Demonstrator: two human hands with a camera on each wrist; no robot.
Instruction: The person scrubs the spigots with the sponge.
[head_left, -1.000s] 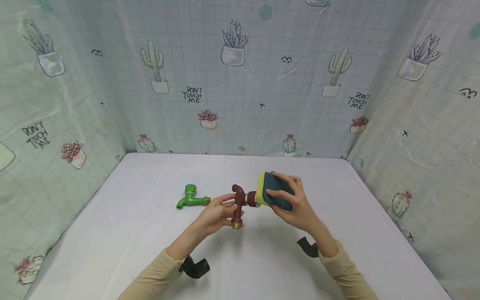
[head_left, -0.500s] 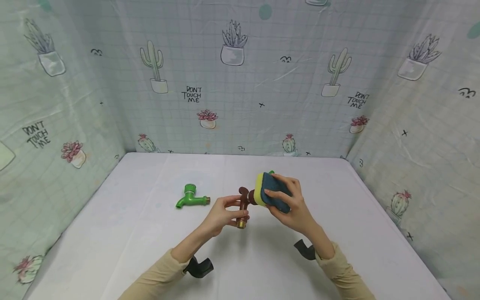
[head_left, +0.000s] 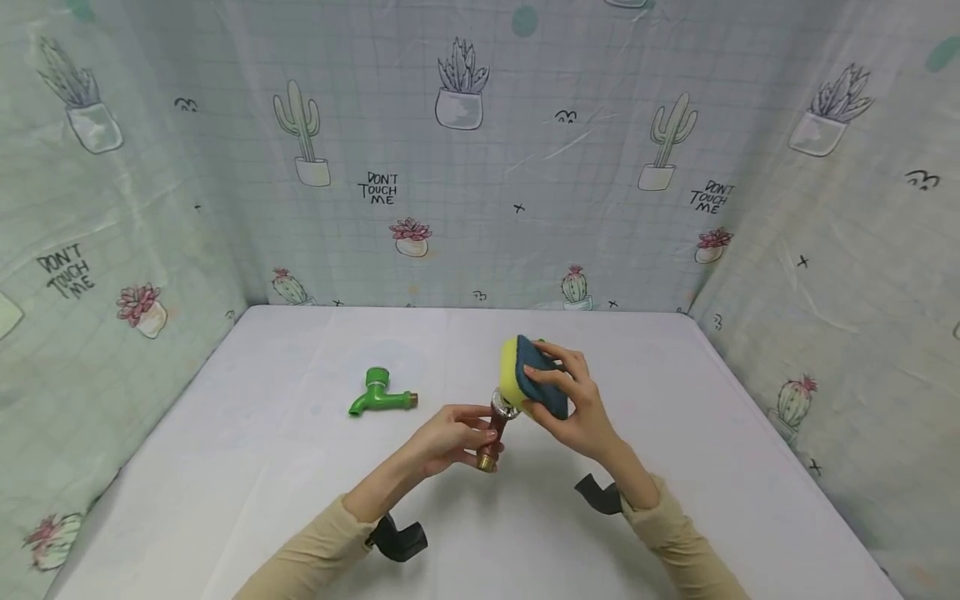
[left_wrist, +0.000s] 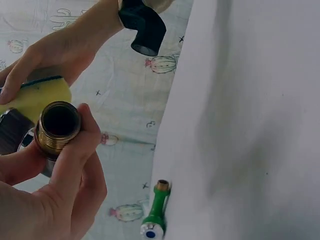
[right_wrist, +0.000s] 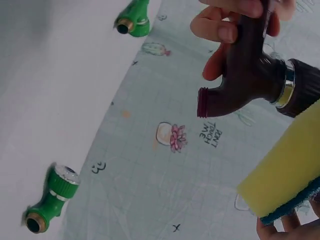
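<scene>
Bright, even head view, soft shadows, bowed wide-angle edges, wrist views dimmer, slightly blurred

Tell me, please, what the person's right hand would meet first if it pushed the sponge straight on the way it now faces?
Most likely the brown tap held by the left hand. The right hand presses the sponge, yellow side leading, against the tap's chrome-ringed end; they look touching already, though depth is hard to judge.

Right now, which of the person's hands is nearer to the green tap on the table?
Left. The left hand holds the brown tap just right of the green tap; the right hand, gripping the sponge, is farther right.
</scene>
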